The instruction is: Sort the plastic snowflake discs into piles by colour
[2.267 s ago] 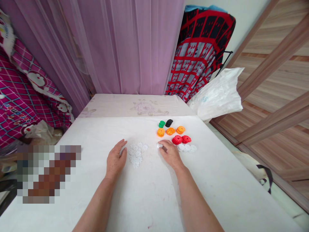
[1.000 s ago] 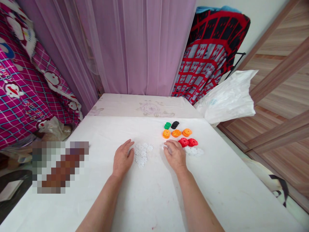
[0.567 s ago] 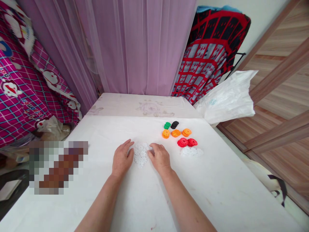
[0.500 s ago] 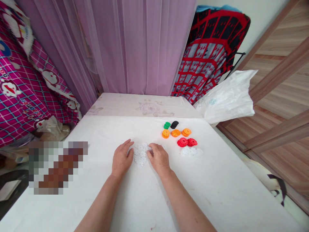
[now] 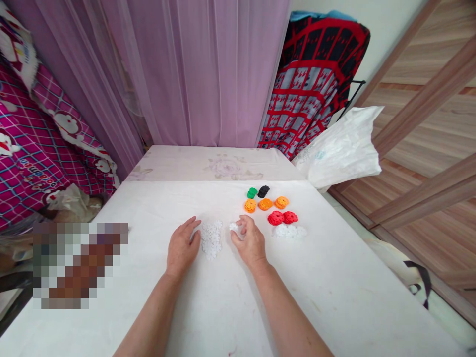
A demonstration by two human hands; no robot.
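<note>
A pile of small white crochet flowers [image 5: 211,240] lies on the white table between my hands. My left hand [image 5: 183,248] rests at the pile's left edge, open, fingers stretched forward and thumb apart. To the right of the pile, my right hand [image 5: 252,243] has thumb and fingers closed around the edge of one white crochet flower [image 5: 233,226]. Farther right are more white flowers [image 5: 290,231], with red ones [image 5: 275,217] just behind them. Orange flowers [image 5: 265,204] form small stacks behind these, and a green stack [image 5: 252,193] sits beside a black one [image 5: 264,191].
The white tablecloth [image 5: 122,267] meets a floral cover [image 5: 182,163] at the far side. A white plastic bag [image 5: 342,148] stands at the right edge. A blurred-out patch [image 5: 84,265] is on the left. A purple curtain [image 5: 201,74] hangs behind.
My right hand has moved off the pile to the right, with a single white flower at its fingertips. My left hand stays beside the pile. The view has shifted slightly.
</note>
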